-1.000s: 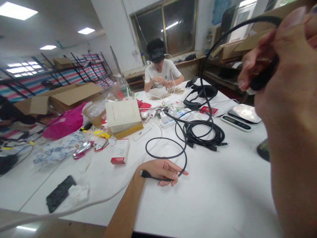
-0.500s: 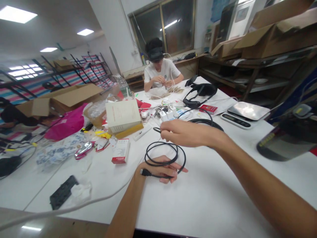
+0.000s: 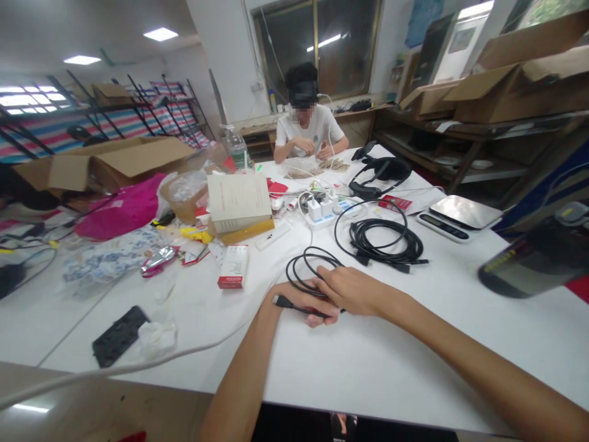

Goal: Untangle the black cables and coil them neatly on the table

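A thin black cable (image 3: pixel 301 265) lies in loose loops over my left hand (image 3: pixel 304 301), its plug end (image 3: pixel 281 301) pointing back toward the wrist. The fingers of that hand are closed around the cable near the table. My right hand (image 3: pixel 352 288) reaches in from the right and overlaps the left, its fingertips pinched on the loops. Some of the left fingers are hidden beneath it. Beyond, to the right, rests a coiled bundle of black cable (image 3: pixel 386 240) with several plug ends showing.
A white power strip with chargers (image 3: pixel 324 212) stands behind my hands. To the left are a red-and-white box (image 3: pixel 233 267), a thick book (image 3: pixel 240 205) and a black rectangular object (image 3: pixel 119 336). A scale (image 3: pixel 460 218) and dark bottle (image 3: pixel 529 258) are at right. A person (image 3: pixel 308 126) sits opposite.
My right hand has come down and toward me, from above the coiled bundle's near side onto my left hand. The cable loops are now gathered between both hands.
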### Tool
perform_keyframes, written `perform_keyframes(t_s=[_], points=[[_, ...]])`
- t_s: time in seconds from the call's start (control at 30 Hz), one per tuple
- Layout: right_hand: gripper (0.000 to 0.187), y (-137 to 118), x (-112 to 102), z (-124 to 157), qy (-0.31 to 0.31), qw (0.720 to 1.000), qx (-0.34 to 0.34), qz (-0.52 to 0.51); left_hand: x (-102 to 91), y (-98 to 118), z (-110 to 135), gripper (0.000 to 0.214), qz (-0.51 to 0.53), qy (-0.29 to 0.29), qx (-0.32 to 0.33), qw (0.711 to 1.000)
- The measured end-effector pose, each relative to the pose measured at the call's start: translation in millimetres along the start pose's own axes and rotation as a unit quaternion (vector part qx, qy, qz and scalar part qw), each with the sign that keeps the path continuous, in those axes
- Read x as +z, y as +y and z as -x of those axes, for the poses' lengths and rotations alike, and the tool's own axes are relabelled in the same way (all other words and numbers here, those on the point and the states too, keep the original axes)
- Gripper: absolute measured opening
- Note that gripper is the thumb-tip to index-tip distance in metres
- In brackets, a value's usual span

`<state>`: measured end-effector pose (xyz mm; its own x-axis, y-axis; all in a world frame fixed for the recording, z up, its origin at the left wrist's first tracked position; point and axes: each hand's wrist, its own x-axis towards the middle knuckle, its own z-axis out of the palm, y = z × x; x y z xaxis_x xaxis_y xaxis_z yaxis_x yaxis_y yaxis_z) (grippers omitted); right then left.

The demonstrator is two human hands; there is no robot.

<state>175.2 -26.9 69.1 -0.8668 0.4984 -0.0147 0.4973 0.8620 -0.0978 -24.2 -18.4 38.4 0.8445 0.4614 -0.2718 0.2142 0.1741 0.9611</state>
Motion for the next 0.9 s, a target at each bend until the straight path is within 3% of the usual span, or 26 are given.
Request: perform_keyframes(t_s=[0.1, 0.17, 0.27, 0.37, 0.5, 0.73, 0.9], points=[[0.036, 1.4, 26.6, 25.0, 0.036, 0.995, 0.075, -0.063, -2.5, 6.6, 8.2, 0.043, 0.055, -0.118, -0.056, 0.99], [0.045, 2.9, 38.2, 36.6, 0.056, 0.986, 0.11, -0.112, -6.3, 7.5, 15.6, 0.043, 0.063, -0.098, -0.043, 0.992], [0.05, 4.8, 43.7, 44.2, 0.088, 0.978, 0.102, -0.159, -13.9, 2.4, 26.0, 0.056, 0.089, -0.026, -0.015, 0.996], [0.049, 5.1, 41.4, 44.8, 0.124, 0.971, 0.095, -0.18, -21.9, -5.9, 29.9, 0.057, 0.136, 0.102, 0.036, 0.985], [0.049, 4.3, 43.3, 44.6, 0.164, 0.968, 0.115, -0.149, -28.2, -14.2, 20.7, 0.042, 0.249, 0.292, 0.133, 0.914], [0.052, 3.3, 58.3, 41.5, 0.21, 0.973, 0.057, -0.078, -21.5, -22.3, -13.4, 0.046, 0.317, 0.372, 0.199, 0.849], [0.053, -3.4, 56.3, 37.7, 0.181, 0.983, 0.017, -0.024, -13.3, -21.6, -24.7, 0.031, 0.333, 0.428, 0.166, 0.824]])
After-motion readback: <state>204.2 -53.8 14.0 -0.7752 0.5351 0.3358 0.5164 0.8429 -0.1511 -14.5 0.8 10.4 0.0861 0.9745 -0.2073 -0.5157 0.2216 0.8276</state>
